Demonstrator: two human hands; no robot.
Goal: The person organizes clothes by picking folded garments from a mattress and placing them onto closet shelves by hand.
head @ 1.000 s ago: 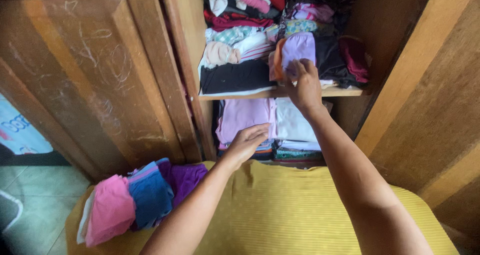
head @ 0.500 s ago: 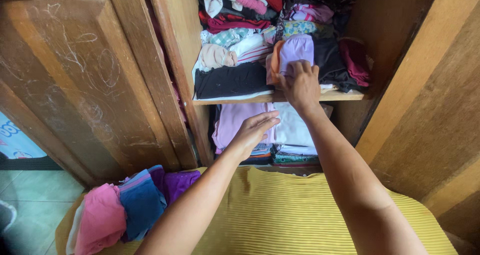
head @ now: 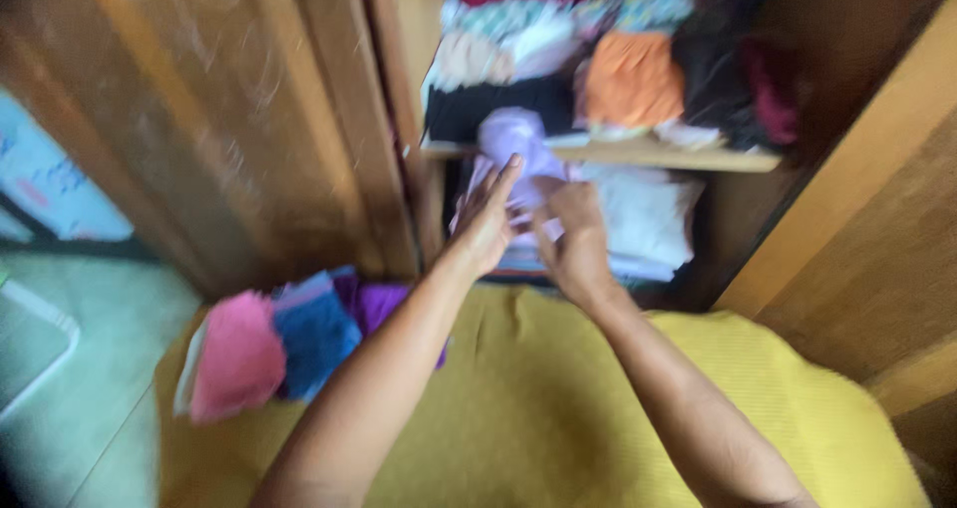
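The view is blurred by motion. A folded lilac garment (head: 516,144) hangs in front of the wardrobe's wooden shelf (head: 638,155), between the upper and lower stacks of clothes. My right hand (head: 570,237) grips its lower part. My left hand (head: 488,221) is beside it with fingers stretched out, touching the same lilac cloth. Both arms reach forward over the yellow cover (head: 558,398).
Folded clothes fill the upper shelf, among them an orange piece (head: 631,79) and a black one (head: 478,109). White and lilac stacks (head: 643,219) lie below. Pink (head: 234,358), blue (head: 314,334) and purple (head: 384,304) folded pieces rest on the yellow cover's left end. A wooden wardrobe door (head: 199,119) stands at left.
My right hand has pulled the lilac garment down off the upper shelf to the shelf edge. My left hand has risen to meet it. An orange piece now shows behind.
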